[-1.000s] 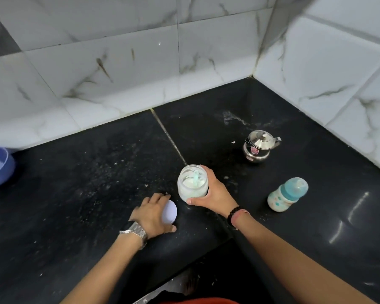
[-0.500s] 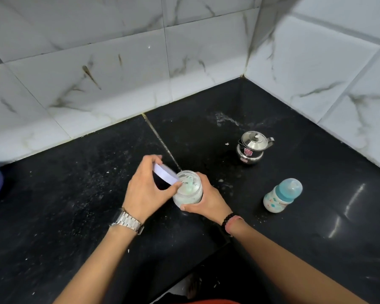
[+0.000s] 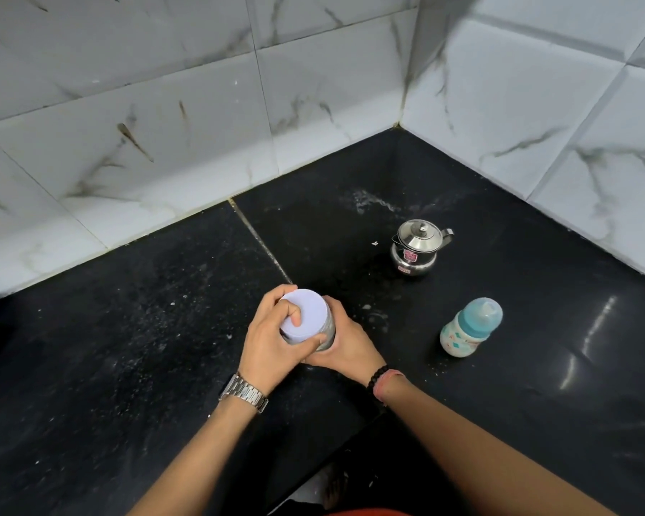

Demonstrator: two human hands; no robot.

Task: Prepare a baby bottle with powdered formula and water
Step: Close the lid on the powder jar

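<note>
Centre frame: left hand (image 3: 272, 344) clamps the flat white round lid (image 3: 303, 315) onto the clear powder jar (image 3: 326, 331); right hand (image 3: 347, 346) wraps the jar's side. Right of centre, the capped teal-topped baby bottle (image 3: 470, 327) stands untouched near the steel kettle (image 3: 414, 245). Formula step apparently closing; bottle contents unclear.

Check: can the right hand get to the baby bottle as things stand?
Probably yes. The baby bottle stands apart on the counter with bare surface between it and the right hand. But that hand is wrapped around the jar, so it must let go first.
</note>
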